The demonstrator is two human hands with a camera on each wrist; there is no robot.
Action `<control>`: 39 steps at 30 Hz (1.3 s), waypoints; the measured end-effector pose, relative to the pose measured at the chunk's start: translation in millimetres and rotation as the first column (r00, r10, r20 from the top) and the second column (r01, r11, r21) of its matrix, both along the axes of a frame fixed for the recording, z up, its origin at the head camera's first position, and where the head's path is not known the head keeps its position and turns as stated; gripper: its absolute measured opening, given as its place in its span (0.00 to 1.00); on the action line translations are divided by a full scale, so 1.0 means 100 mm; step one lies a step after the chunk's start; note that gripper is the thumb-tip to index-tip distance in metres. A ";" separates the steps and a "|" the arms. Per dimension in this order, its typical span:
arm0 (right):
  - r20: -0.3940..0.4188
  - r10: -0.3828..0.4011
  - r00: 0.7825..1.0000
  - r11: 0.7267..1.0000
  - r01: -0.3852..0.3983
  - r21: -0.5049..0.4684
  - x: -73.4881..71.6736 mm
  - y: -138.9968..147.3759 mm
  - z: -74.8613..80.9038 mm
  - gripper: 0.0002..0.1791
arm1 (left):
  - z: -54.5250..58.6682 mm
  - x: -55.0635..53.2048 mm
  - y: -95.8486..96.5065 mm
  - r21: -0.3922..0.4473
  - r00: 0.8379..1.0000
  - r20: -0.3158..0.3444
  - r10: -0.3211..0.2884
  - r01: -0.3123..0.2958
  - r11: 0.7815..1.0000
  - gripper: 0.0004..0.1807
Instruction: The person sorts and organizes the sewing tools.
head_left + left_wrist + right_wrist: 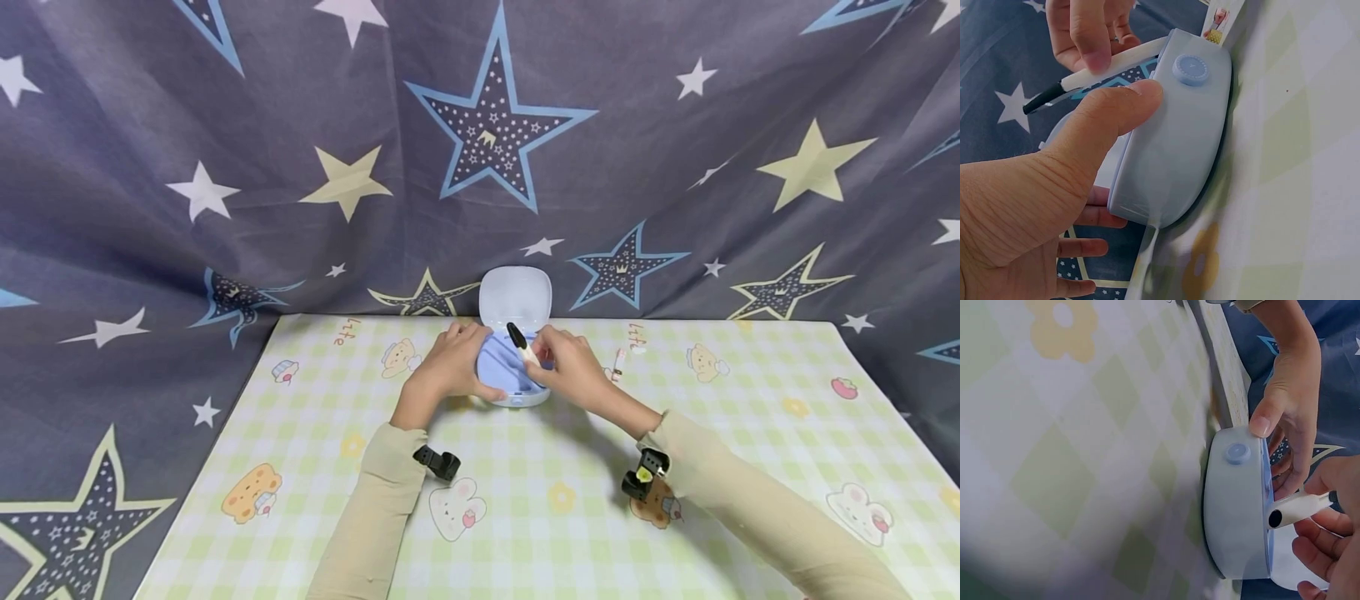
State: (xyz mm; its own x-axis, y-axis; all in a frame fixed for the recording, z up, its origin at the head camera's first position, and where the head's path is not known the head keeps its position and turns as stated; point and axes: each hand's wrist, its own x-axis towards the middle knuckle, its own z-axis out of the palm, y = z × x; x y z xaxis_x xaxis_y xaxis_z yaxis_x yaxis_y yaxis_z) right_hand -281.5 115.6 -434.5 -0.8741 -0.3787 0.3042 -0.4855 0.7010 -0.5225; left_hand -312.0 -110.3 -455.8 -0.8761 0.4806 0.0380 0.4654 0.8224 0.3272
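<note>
A pale blue hinged box [517, 401] stands near the back of the table with its whitish lid [515, 296] raised. My left hand [450, 364] grips the box's left side, thumb over the front rim and fingers round behind. Between thumb and fingers, my right hand [576, 368] pinches a white marker [1300, 509] with a black end [516, 335]. The marker slants above the box's opening, black end up and away, its other end close to the front rim. A round button [1190, 69] sits on the box's front wall.
A checked tablecloth [510, 558] with cartoon prints covers the table. Directly behind its back edge hangs a dark star-patterned curtain [637, 183], close to the raised lid. Each wrist wears a small black camera, one of them the left camera [437, 462].
</note>
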 end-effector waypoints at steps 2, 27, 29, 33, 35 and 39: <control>-0.004 -0.008 1.000 1.000 0.008 0.014 0.00 0.00 -0.01 0.11 | 0.00 0.00 0.00 0.003 1.000 0.001 0.000 0.000 1.000 0.60; -0.182 0.011 0.983 0.954 0.044 0.297 -0.03 -0.17 -0.17 0.11 | 0.00 0.01 0.00 0.007 0.999 -0.033 -0.006 0.006 1.000 0.59; -0.180 0.012 0.984 0.952 0.044 0.303 -0.03 -0.17 -0.18 0.11 | 0.01 0.01 0.01 0.006 1.000 -0.030 -0.007 0.007 1.000 0.59; -0.167 0.015 0.986 0.951 0.037 0.306 -0.04 -0.18 -0.20 0.10 | 0.01 0.02 0.01 0.009 0.999 -0.032 -0.009 0.010 1.000 0.57; -0.155 0.019 0.988 0.951 0.030 0.308 -0.04 -0.18 -0.20 0.10 | 0.01 0.02 0.01 0.012 0.999 -0.036 -0.010 0.010 1.000 0.57; -0.128 0.023 0.992 0.948 0.019 0.317 -0.05 -0.18 -0.22 0.08 | 0.01 0.02 0.01 0.016 0.999 -0.044 -0.012 0.013 1.000 0.57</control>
